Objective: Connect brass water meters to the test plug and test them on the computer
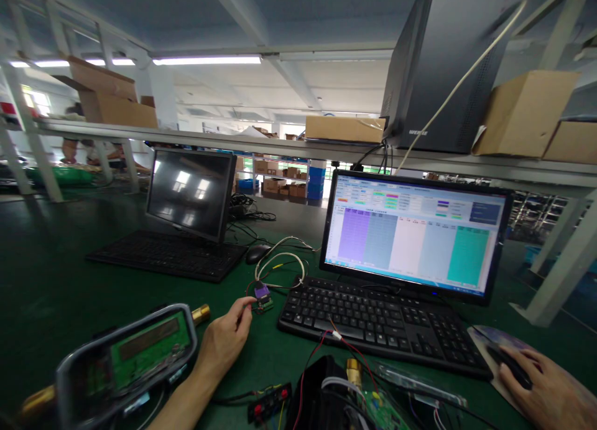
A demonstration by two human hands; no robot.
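framed meter point(125, 358) at left | my left hand point(226, 333), fingertips at the small purple-plugged board's point(265, 303) left edge, can't tell if pinching | keyboard point(382, 324) just right of board | my right hand point(543, 380) grasping the mouse point(515, 369) on its pad point(495, 379)

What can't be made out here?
Head view: text on the lit monitor, too small to read.
Head view: what, if anything, the left hand grips beside the purple connector, behind the fingers.
Head view: part of the mouse, under the right hand.
Head view: part of the front circuit board, cut by the lower edge.
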